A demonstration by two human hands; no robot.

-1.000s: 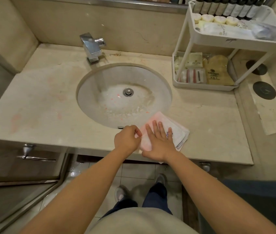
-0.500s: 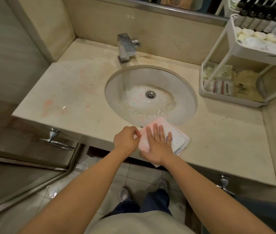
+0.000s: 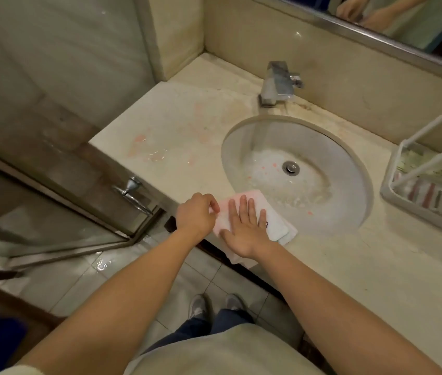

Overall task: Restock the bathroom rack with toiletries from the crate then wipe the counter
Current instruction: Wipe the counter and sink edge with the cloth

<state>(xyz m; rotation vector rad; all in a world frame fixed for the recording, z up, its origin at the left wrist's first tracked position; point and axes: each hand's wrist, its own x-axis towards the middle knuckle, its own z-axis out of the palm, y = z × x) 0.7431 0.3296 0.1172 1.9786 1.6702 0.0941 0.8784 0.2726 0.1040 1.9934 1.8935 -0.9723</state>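
A folded cloth (image 3: 276, 224), white with a pink-stained left part, lies on the front edge of the beige counter (image 3: 376, 266), just in front of the sink (image 3: 344, 169). My right hand (image 3: 245, 226) lies flat on the cloth with fingers straight. Curled fingers of my left hand (image 3: 196, 213) pinch the cloth's left edge. Pink smears (image 3: 144, 147) mark the counter left of the sink. Only the lower tray of the white rack (image 3: 393, 196) shows at the right edge, holding packaged toiletries (image 3: 430, 185).
A chrome faucet (image 3: 278, 83) stands behind the sink. A mirror (image 3: 376, 17) runs along the back wall. A glass shower door with a metal handle (image 3: 133, 190) is to the left. Below are the tiled floor and my shoes (image 3: 214, 304).
The view has swung left, so the rack has slid mostly out of frame and the shower door has come in. Both hands stay on the cloth at the counter's front edge.
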